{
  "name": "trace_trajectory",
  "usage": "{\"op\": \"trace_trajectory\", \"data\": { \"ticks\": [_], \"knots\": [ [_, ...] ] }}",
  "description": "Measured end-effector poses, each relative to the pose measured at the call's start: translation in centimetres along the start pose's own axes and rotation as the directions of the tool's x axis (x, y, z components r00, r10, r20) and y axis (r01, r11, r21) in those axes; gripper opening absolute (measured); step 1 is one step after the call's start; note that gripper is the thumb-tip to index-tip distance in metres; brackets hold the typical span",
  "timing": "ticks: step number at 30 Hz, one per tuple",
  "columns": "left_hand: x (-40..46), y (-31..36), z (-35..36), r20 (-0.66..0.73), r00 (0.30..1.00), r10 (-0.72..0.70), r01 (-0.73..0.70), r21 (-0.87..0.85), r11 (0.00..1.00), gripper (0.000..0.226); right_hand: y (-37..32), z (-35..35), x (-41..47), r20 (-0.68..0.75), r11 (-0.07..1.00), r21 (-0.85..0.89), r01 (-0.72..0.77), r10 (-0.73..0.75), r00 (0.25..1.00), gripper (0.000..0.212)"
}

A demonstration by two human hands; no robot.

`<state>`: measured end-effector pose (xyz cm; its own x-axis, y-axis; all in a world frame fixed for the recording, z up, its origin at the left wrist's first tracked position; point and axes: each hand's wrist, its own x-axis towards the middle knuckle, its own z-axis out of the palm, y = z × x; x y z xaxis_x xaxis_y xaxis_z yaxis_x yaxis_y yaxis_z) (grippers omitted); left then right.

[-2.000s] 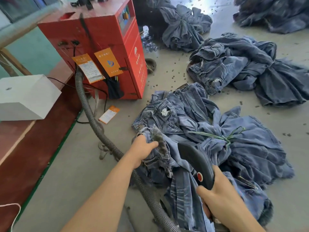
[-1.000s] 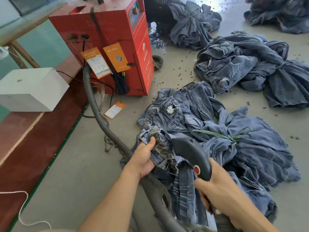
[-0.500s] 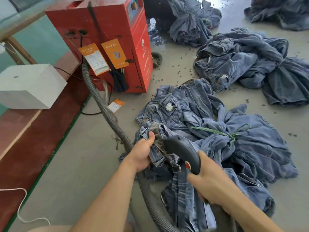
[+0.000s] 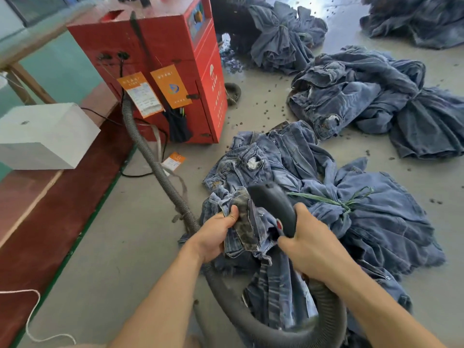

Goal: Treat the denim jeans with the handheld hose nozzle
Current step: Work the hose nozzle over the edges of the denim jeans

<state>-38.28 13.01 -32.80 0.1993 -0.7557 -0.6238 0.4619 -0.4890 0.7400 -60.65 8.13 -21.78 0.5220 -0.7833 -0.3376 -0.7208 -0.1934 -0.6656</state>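
Nozzle point(image 4: 271, 204), grasped in the right hand point(image 4: 311, 244), points toward eleven o'clock, touching the denim fold point(image 4: 242, 222) the left hand point(image 4: 216, 234) pinches beside it.

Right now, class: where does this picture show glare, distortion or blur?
Head view: glare whitens the floor at the top; wide-angle distortion tilts the red machine; the grey hose smears slightly at the bottom edge; elsewhere even daylight, soft shadows.
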Motion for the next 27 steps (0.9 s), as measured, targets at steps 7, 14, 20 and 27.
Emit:
{"op": "trace_trajectory", "data": {
  "ticks": [7,14,20,27],
  "knots": [
    [0.4,1.0,-0.5,-0.044,0.998,0.049,-0.046,0.059,0.997,0.081,1.6,0.9,-2.7,0.163,0.998,-0.063,-0.020,0.030,0.986,0.026],
    [0.4,0.2,-0.8,0.039,0.998,-0.045,0.043,0.057,0.997,0.064,1.1,-0.4,0.1,0.014,0.983,0.178,-0.052,0.051,0.999,0.021],
    [0.3,0.6,-0.9,0.104,0.991,-0.079,0.077,0.018,0.997,0.054,1.3,0.9,-1.9,0.196,0.996,-0.085,0.037,-0.020,0.980,0.024],
    [0.2,0.6,-1.2,0.104,0.987,-0.119,0.116,0.032,0.993,0.056,1.5,-0.1,-1.5,0.035,1.000,-0.017,-0.020,0.020,0.999,0.024]
  ]
}}
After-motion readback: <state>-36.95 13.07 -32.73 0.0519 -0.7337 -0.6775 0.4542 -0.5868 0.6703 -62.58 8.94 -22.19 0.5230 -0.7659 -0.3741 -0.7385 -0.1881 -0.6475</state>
